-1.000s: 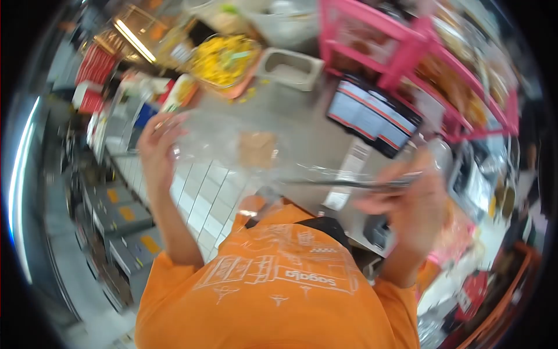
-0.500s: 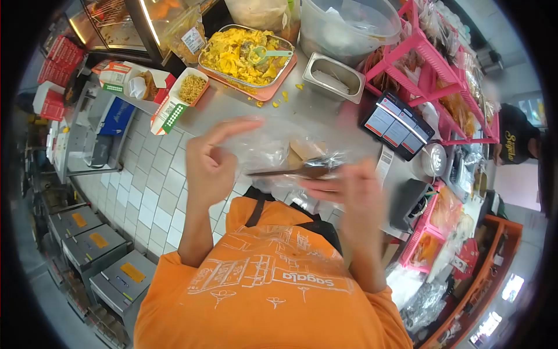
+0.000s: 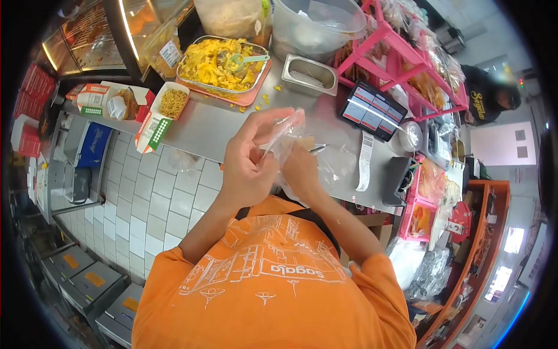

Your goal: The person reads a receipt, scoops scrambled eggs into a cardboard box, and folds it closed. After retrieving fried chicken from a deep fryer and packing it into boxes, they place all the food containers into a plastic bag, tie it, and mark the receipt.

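My left hand (image 3: 250, 160) is closed on a clear plastic bag (image 3: 285, 136), the film stretched up from its fingers over the counter's front edge. Close beside it, my right hand (image 3: 300, 173) is curled shut against the bag. Its fingers are turned away, so what they hold is hidden. A small tan piece (image 3: 305, 141) and a shiny, thin dark-and-silver item (image 3: 317, 149) show just beyond its knuckles. More crumpled clear plastic (image 3: 337, 163) spreads to the right of this hand.
Behind my hands stand a tray of yellow food (image 3: 200, 64) with a green spoon (image 3: 250, 59), and a metal container (image 3: 310, 75). A noodle box (image 3: 173, 103) is left. A tablet (image 3: 372, 110), a receipt (image 3: 364, 160) and pink racks (image 3: 401, 55) are right. A person in black (image 3: 485, 96) stands beyond.
My hands have come together from apart. My left hand has moved right and gripped the bag; my right hand has moved left and curled up. The long dark item is now mostly hidden.
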Demonstrator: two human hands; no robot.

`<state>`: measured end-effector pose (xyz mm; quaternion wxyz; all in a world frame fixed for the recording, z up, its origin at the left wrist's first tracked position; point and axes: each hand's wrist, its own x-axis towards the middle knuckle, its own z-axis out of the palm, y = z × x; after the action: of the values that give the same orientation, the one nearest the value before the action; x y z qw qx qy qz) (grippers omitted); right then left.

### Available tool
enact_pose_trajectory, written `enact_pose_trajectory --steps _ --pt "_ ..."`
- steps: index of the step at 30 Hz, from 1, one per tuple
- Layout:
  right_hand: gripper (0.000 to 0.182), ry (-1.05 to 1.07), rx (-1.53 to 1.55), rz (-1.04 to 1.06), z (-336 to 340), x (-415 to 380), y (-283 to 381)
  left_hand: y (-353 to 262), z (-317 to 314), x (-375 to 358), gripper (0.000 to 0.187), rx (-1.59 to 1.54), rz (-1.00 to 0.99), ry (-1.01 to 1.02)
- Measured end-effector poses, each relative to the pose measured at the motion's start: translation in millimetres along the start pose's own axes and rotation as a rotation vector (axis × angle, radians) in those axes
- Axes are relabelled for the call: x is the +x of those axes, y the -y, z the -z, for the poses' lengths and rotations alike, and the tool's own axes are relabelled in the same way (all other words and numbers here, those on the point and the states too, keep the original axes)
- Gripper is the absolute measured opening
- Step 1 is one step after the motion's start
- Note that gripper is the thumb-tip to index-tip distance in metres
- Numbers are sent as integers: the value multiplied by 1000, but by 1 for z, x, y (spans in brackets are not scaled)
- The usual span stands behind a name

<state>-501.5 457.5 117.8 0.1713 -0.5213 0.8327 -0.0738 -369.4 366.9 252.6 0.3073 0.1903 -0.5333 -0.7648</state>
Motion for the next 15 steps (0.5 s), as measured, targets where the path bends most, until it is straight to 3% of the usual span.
enact_pose_trajectory --steps 2,3,5,7,8,10,11,12,13,14,15 --pt "27 -30 137 62 -39 14 -23 2 1 2 60 213 -193 73" --pt "30 -55 270 141 -45 20 -28 2 4 5 60 212 -197 87" --pt "36 -126 163 203 25 -13 -10 5 16 9 60 456 -416 34" --pt "50 -279 -156 338 95 -56 -20 3 31 15 63 452 -389 -20" --pt "51 41 -313 66 129 -67 -27 2 41 16 66 461 -377 -61" --pt "50 335 -320 -5 189 -68 -40 6 62 9 70 384 -431 18" --pt "50 336 -321 -4 198 -77 -65 11 73 4 80 302 -494 91" --pt "56 172 137 126 206 -84 -93 31 89 -11 80 302 -497 85" --pt "63 -16 594 259 207 -84 -113 64 110 -29 95 564 -519 -62" --pt "63 -48 594 274 192 -75 -130 97 127 -31 111 827 -548 -207" --pt "85 -149 481 198 162 -64 -153 137 129 -27 113 1005 -454 -98"
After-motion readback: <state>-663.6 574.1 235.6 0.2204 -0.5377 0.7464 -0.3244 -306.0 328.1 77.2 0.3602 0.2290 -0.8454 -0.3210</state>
